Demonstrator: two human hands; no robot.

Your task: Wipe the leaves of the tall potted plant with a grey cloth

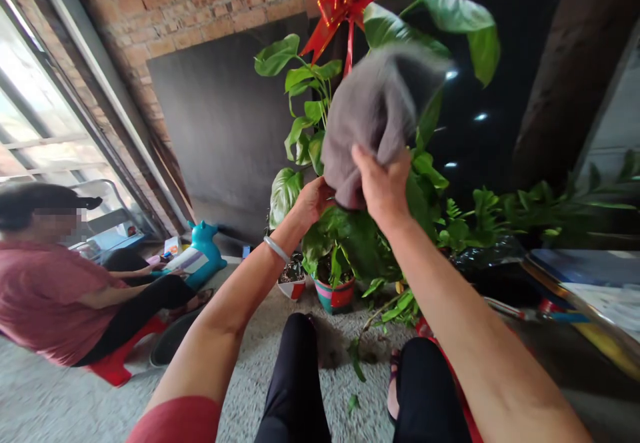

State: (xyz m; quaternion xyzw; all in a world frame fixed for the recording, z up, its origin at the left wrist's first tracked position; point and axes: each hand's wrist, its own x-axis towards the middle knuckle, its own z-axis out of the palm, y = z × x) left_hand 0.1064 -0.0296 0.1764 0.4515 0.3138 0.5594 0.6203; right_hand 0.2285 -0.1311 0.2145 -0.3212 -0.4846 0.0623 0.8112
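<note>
- Hiding part of the leafy plant (pixel 286 196), a blurred grey cloth (pixel 357 116) was bunched in the fingers of the right hand (pixel 387 189).
- The left hand (pixel 311 204) was at its lower edge, grip unclear.
- Below stood a striped pot (pixel 336 296); leftward sat a person (pixel 55 296).

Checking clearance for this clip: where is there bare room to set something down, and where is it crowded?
Bare grey floor shows between the left forearm and left trouser leg, and below the red stool in the picture. Crowded around the striped pot: foliage above, smaller pot beside.
</note>
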